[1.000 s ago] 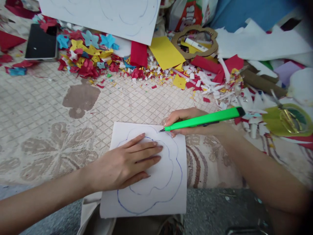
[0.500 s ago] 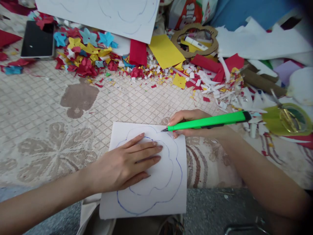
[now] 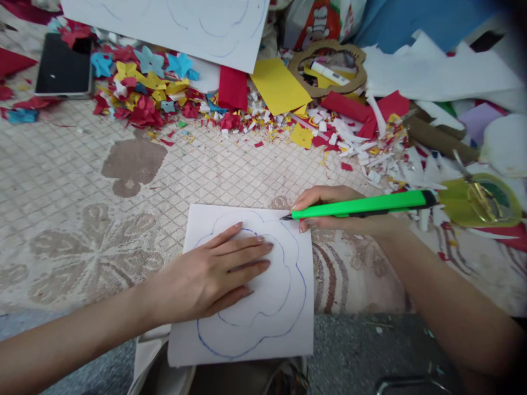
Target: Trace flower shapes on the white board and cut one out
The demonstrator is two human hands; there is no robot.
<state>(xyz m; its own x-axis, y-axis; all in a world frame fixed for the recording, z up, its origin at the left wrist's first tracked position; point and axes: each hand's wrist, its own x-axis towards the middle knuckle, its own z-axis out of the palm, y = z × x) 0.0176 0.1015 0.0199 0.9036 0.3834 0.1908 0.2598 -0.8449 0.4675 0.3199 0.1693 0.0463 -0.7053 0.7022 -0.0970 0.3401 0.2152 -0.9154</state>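
Note:
A white sheet (image 3: 284, 345) at the table's front edge bears a cloud-like double outline in blue ink. My left hand (image 3: 214, 271) lies flat on its middle, fingers stretched out, covering part of the inner outline. In my right hand (image 3: 329, 206), thumb and fingers are closed round a bright green utility knife (image 3: 362, 205) with a black end. The knife's dark tip is at the outer outline near the sheet's upper right; whether it goes into the sheet, I cannot tell.
Paper scraps (image 3: 230, 120) and paper flowers (image 3: 148, 79) lie across the back. A phone (image 3: 63, 68), another marked white sheet (image 3: 222, 33), a scalloped cardboard ring (image 3: 358, 82), a tape roll (image 3: 448, 203) and scissors (image 3: 481, 197) surround the tablecloth (image 3: 193, 164). The table edge runs below.
My right hand and the utility knife have moved slightly right along the upper part of the outer outline. My left hand stays in place on the sheet.

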